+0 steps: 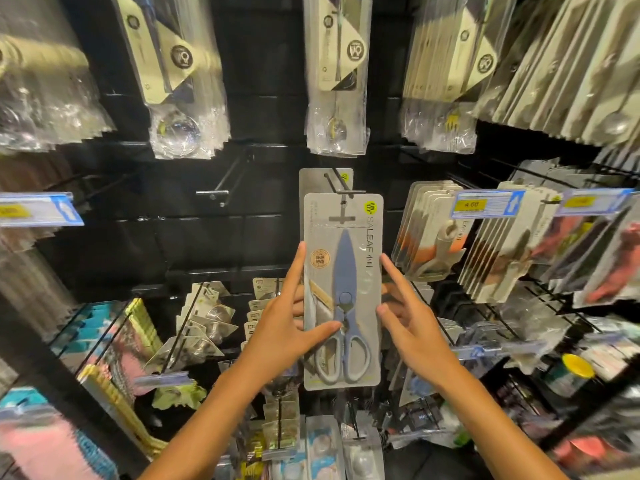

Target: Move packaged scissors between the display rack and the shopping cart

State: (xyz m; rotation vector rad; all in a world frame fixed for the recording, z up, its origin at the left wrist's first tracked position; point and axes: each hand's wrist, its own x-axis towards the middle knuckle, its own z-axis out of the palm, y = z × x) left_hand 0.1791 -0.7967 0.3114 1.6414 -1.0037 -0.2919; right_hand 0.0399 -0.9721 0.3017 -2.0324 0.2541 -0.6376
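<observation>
Two bare forearms reach up from the bottom edge toward the display rack [194,237]. The left hand [284,327] grips the packaged scissors [343,292] along its left edge: the thumb lies across the front of the card near the scissor handles, the index finger runs straight up the card's side, and the other fingers curl behind it. The right hand [412,320] sits at the card's right edge with its fingers spread and mostly straight, fingertips touching or just beside the edge; it is open, not clasping the pack. The pack hangs upright at the middle of the rack, its hang-hole at the tip of a black metal hook [341,183], with a second grey card [325,180] on the same hook just behind it. Right of it hang rows of other carded goods under a blue price tag [485,204]. Farther up, along the rack's top edge, clear bags of spoons [336,74] hang in rows.
</observation>
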